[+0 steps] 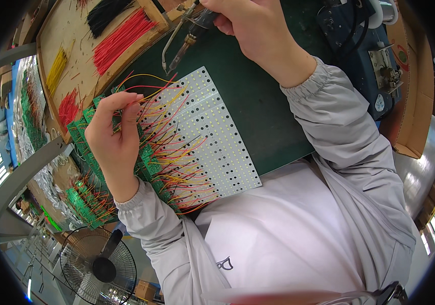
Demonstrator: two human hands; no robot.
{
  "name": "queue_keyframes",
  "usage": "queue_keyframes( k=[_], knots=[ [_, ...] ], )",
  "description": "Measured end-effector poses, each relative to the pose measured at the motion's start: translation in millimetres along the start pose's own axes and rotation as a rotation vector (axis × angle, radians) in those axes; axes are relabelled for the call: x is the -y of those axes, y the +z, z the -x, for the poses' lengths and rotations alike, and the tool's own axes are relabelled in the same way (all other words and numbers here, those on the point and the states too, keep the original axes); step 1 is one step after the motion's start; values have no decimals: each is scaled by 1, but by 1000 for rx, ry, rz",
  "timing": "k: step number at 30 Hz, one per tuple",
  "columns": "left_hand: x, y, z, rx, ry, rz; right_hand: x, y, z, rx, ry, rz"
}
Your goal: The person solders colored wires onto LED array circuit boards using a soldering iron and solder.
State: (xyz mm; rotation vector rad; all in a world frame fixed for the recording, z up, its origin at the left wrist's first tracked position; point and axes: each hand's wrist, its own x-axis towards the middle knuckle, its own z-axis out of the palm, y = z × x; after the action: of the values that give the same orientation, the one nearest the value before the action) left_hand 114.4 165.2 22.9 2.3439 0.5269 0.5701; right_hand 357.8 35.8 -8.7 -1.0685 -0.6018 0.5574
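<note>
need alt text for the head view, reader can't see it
A person's right hand holds a soldering iron near the top of a white LED panel, while the left hand is among thin wires beside green circuit boards. A wooden tray of wire bundles lies upper left, a black fan lower left.

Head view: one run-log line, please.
left hand: at wires, grip unclear | right hand: holds iron | iron: tip near wires | panel: on green table
</note>
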Motion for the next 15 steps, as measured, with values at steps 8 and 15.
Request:
queue_keyframes(
  k=[8, 15],
  knots=[
    [-17, 0, -4, 186, 68, -116, -3, -4, 2, 5, 78, -68],
    [-16, 4, -1, 306, 135, -145, 1, -5, 2, 11, 83, -55]
  ],
)
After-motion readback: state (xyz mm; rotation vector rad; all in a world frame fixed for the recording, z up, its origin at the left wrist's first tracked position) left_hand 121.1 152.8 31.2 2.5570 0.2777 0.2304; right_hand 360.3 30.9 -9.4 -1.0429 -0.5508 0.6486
